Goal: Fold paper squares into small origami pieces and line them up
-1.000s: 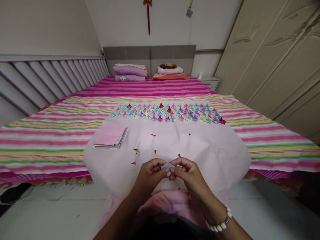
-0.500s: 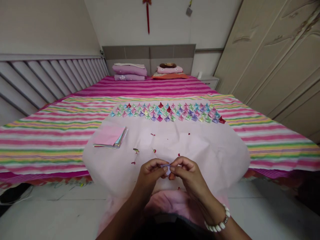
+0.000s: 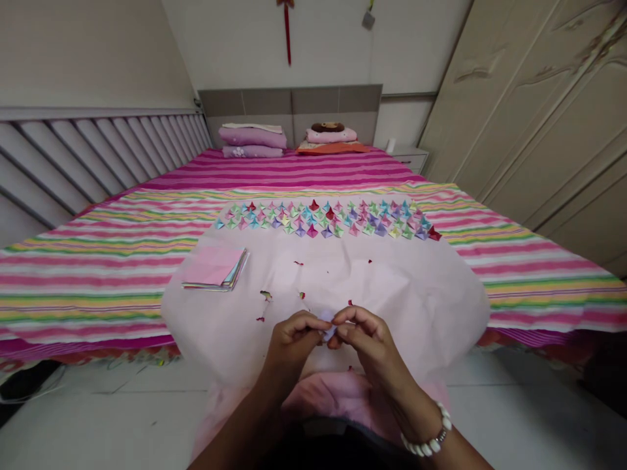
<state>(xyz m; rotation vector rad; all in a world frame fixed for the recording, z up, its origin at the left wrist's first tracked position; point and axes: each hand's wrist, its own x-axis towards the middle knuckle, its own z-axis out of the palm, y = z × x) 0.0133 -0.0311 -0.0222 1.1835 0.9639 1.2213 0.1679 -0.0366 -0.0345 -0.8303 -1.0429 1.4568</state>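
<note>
A small piece of folded purple paper [image 3: 327,326] is pinched between my two hands, low in the middle of the head view. My left hand [image 3: 298,336] grips its left side between thumb and fingers. On the other side my right hand [image 3: 365,333] holds it with thumb and forefinger; a bead bracelet circles that wrist. The fingertips cover much of the paper. Beyond the hands, several rows of small folded paper pieces [image 3: 311,229] in many colours lie on a pale pink sheet [image 3: 416,287].
A stack of square paper [image 3: 213,266], pink on top, lies at the left of the sheet. Several small dark red scraps [image 3: 302,296] are scattered in front of my hands. The striped bed [image 3: 98,277] spreads around the sheet, with folded bedding [image 3: 252,138] at the headboard.
The purple paper has turned or opened slightly between my fingertips, and more of it shows above them. Both hands stay in nearly the same place.
</note>
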